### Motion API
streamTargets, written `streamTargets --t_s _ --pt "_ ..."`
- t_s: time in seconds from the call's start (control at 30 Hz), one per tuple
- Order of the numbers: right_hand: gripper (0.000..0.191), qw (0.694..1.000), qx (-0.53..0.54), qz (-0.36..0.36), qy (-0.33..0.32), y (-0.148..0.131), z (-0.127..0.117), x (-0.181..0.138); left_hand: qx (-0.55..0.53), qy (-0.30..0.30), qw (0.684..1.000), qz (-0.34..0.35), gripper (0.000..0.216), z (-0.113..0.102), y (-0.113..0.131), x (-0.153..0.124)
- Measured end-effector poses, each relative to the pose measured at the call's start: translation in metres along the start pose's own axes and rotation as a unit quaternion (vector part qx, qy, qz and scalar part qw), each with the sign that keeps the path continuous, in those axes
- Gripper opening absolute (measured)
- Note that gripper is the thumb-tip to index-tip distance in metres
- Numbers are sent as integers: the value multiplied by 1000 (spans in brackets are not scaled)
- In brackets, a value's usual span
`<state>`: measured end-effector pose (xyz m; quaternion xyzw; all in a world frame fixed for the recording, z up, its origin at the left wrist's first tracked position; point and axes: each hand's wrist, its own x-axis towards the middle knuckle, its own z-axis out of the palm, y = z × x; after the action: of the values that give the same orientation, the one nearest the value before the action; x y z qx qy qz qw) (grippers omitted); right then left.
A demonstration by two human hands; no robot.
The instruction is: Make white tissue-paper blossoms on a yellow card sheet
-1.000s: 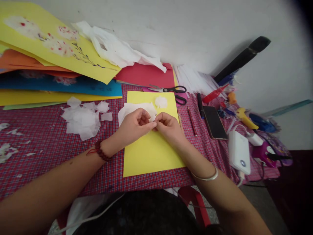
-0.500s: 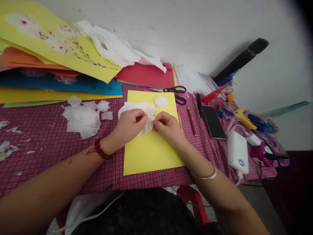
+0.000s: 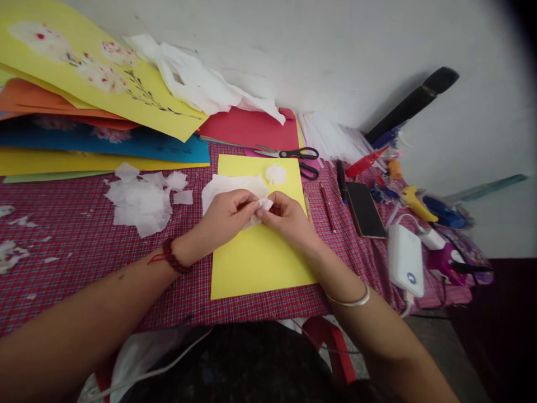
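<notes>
Between the fingertips of both hands is a small crumpled piece of white tissue paper (image 3: 264, 204). My left hand (image 3: 232, 212) pinches it from the left, and my right hand (image 3: 285, 212) pinches it from the right. Both hands hover over a yellow sheet of paper (image 3: 251, 263) lying on the table. A larger white tissue sheet (image 3: 226, 184) rests partly on the yellow sheet, and my left hand hides some of it. Near the yellow sheet's top right corner sits a rounded white tissue cluster (image 3: 276, 174).
Cut white tissue pieces (image 3: 140, 204) are heaped on the checked tablecloth (image 3: 180, 302) at left. Scissors (image 3: 293, 153) lie behind the yellow sheet. Rightward are a red pencil (image 3: 328, 208), a phone (image 3: 366, 210) and a white power bank (image 3: 405, 260). Coloured papers (image 3: 104, 151) are stacked at back left.
My fingertips have come closer together, and the tissue between them is now bunched into a smaller clump. The surrounding things stay in place apart from a slight shift of the view.
</notes>
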<state>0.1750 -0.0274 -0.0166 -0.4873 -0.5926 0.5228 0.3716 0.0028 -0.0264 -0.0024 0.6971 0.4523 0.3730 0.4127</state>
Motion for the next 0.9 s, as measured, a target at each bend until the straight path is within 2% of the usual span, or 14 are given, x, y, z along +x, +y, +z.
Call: streamTargets --t_s 0.17,0.33,0.4,0.5,0.6,0.8,0.9 --pt "29 1000 4 11 29 3 0 2 6 35 999 -8 16 -2 -4 2" --pt "25 999 37 23 32 2 1 4 7 23 999 -38 12 3 -1 0" --pt "25 998 50 18 27 2 1 4 35 20 998 -41 16 5 1 -1" --pt "24 998 54 8 19 1 2 3 95 27 995 -19 6 6 1 -1" --pt "19 998 44 4 40 1 2 3 124 36 992 -9 10 2 1 0" --pt "11 996 20 3 88 -2 3 3 57 82 994 -42 7 -6 4 1" --pt "10 996 27 7 87 -3 2 3 63 70 994 -49 14 -3 6 -1"
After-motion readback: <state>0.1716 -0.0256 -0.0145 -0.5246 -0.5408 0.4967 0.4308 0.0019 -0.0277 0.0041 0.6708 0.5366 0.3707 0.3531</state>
